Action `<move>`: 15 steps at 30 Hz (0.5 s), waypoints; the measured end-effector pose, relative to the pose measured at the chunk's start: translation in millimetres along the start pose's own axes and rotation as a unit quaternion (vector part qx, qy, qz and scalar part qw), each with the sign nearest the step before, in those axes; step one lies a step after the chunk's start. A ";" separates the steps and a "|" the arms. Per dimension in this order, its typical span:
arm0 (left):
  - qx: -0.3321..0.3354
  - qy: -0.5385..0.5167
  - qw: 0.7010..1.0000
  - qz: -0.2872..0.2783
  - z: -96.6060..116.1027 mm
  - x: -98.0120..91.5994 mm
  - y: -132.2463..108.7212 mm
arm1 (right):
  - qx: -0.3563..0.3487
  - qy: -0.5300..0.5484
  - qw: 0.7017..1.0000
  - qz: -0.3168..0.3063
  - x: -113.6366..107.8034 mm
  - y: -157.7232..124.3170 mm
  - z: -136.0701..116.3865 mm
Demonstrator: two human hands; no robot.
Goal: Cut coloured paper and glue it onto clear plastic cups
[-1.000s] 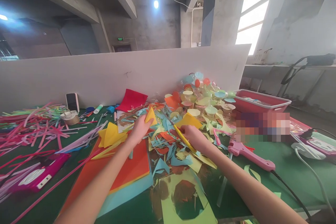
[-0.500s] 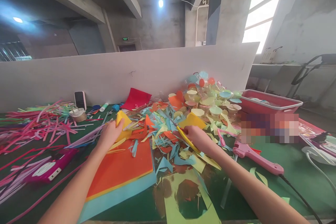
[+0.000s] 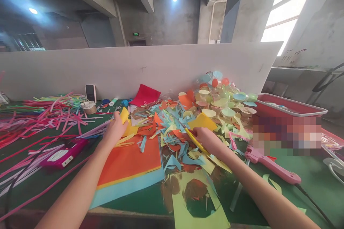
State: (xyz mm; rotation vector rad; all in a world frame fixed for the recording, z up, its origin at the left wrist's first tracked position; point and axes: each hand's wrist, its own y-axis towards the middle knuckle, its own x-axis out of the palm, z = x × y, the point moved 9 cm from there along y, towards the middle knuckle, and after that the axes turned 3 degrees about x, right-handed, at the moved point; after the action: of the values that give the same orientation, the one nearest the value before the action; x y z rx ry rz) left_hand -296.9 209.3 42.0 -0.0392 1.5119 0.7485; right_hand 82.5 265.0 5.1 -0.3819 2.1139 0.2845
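Observation:
My left hand [image 3: 115,128] rests on a small pile of yellow paper pieces [image 3: 125,121] left of the scrap heap, its fingers curled over them. My right hand [image 3: 208,139] is closed round yellow-handled scissors [image 3: 194,139], whose blades point up and left into the heap of coloured paper scraps [image 3: 166,125]. A stack of orange, yellow and blue sheets [image 3: 131,166] lies between my forearms on the green table [image 3: 271,182].
A pink glue gun [image 3: 271,166] with its cord lies right of my right arm. Behind it a red tray [image 3: 291,109]; a pile of coloured paper cups [image 3: 220,98] at the white board. Pink and green strips [image 3: 40,114], a pink power strip [image 3: 63,154], a phone [image 3: 90,93] at left.
My left hand moved left from the scrap heap, carrying a yellow piece, and set it down on the yellow pile. The right hand with the scissors stayed put. The camera panned slightly left.

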 end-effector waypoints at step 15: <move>0.062 0.066 0.996 -0.002 7.3 -1.9 -1.2 | 0.001 -0.042 0.999 -0.011 3.6 1.5 -0.5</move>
State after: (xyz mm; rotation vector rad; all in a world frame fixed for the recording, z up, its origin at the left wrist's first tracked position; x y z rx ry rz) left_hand -289.7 210.9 44.0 0.0018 1.6811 0.6572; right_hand 79.7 265.6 2.4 -0.3863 2.0267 0.2802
